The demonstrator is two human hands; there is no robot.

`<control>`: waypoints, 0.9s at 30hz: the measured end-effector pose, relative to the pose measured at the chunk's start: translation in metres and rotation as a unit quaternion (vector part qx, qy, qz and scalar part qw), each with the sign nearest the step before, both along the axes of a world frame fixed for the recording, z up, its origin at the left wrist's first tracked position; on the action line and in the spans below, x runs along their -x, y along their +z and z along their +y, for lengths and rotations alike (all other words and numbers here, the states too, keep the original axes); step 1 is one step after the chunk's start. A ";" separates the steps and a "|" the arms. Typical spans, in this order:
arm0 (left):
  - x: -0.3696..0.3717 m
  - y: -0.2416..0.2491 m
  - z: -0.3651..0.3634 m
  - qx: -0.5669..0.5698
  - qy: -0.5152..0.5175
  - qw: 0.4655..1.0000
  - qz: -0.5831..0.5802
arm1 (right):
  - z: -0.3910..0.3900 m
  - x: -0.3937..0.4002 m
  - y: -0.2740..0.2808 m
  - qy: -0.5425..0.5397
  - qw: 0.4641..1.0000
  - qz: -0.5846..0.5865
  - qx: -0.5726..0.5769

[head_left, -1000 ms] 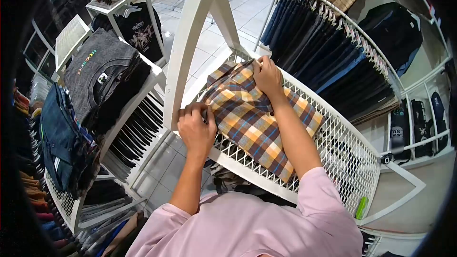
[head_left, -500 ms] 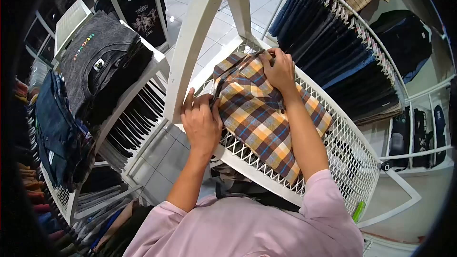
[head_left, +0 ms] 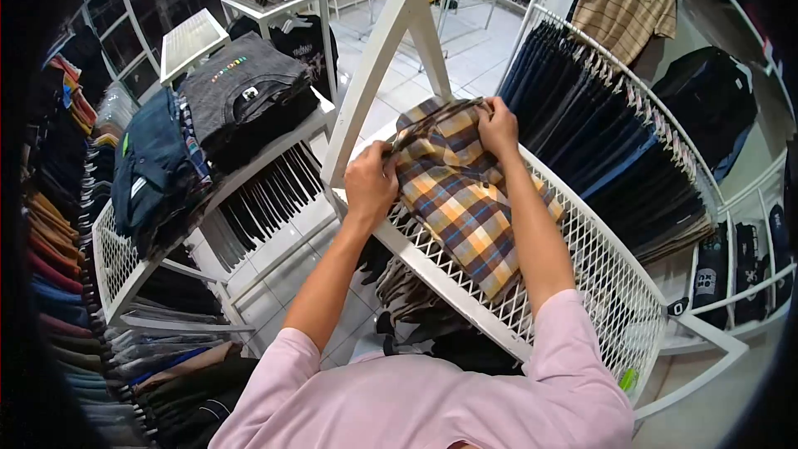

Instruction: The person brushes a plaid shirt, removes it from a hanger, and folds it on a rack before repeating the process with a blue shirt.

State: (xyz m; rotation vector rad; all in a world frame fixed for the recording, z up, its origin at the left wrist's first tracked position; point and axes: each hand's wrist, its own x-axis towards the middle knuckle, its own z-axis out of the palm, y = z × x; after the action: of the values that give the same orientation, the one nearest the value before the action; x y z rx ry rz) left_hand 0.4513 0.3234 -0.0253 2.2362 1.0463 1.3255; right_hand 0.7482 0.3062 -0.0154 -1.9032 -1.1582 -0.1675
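A folded plaid shirt (head_left: 457,191) lies on the white mesh shelf (head_left: 598,283), just above the middle of the view. The left hand (head_left: 370,183) pinches the shirt's near-left edge, fingers closed on the cloth. The right hand (head_left: 497,126), at about 1 o'clock from the left, grips the far edge (the collar end, it seems), fingers curled over it. A rail of dark trousers (head_left: 598,141) hangs at 2 o'clock; a grey T-shirt stack (head_left: 241,91) sits at 10 o'clock.
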 end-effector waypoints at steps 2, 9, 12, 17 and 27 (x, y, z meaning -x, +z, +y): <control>0.001 0.031 -0.005 -0.007 -0.021 0.999 -0.031 | -0.019 -0.007 0.035 0.005 0.999 -0.029 -0.041; -0.021 0.188 -0.061 -0.216 -0.036 0.972 -0.082 | -0.134 -0.050 0.182 0.054 0.954 -0.041 -0.291; -0.013 0.222 -0.101 -0.332 -0.058 0.936 -0.104 | -0.210 -0.033 0.212 0.064 0.940 -0.065 -0.329; 0.027 0.161 -0.165 -0.369 -0.147 0.918 0.003 | -0.321 -0.023 0.160 0.163 0.977 -0.063 -0.120; 0.063 0.056 -0.248 -0.002 -0.346 0.922 0.174 | -0.365 -0.029 0.037 0.259 0.885 0.187 0.339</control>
State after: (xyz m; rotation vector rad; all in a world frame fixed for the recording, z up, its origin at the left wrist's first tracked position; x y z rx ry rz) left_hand 0.3882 0.0755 0.0305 2.5407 0.2588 0.6400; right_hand 0.7774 -0.0590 0.0215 -1.9725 -1.5154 0.9760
